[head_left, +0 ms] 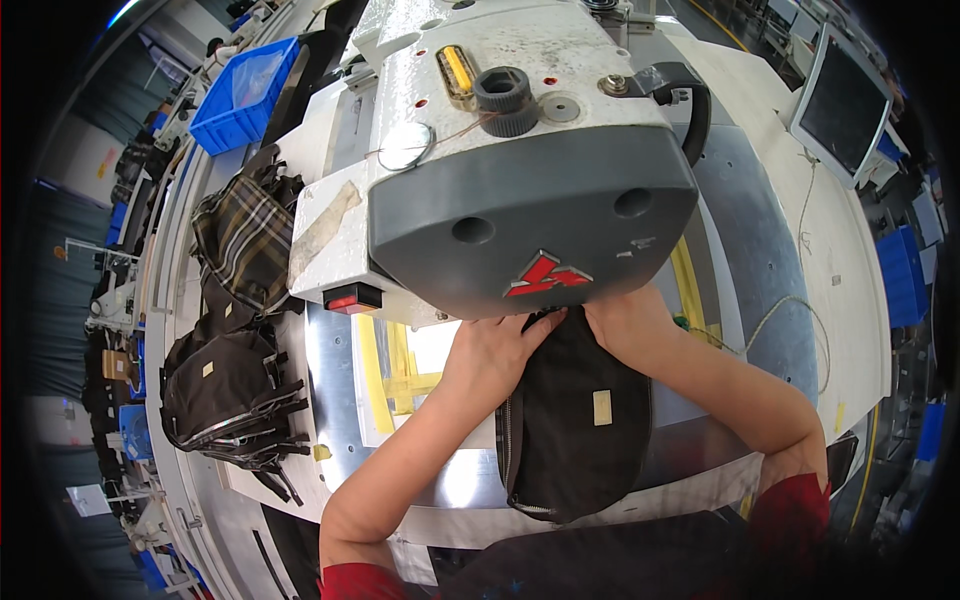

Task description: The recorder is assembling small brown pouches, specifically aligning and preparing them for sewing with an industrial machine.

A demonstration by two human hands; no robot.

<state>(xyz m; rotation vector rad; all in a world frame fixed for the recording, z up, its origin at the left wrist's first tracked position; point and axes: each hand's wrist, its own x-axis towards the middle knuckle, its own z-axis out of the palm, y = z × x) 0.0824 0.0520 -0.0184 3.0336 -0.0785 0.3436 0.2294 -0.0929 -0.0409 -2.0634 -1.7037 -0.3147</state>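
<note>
A black fabric bag piece (570,440) with a zipper down its left side and a small beige label lies below the grey-fronted sewing machine head (535,220). Its far end runs in under the head, out of sight. My left hand (495,345) is at the upper left edge of the piece, its thumb and fingers closed on the fabric. On the other side, my right hand (625,325) rests against the upper right edge; its fingers are hidden beneath the machine head.
Black backpacks (225,385) and a plaid bag (245,235) are piled on the left. Farther back stands a blue crate (245,95) with clear plastic inside. A monitor (843,100) is at the far right. Yellow tape marks the metal machine bed (340,400). A thin cord (815,320) lies on the right.
</note>
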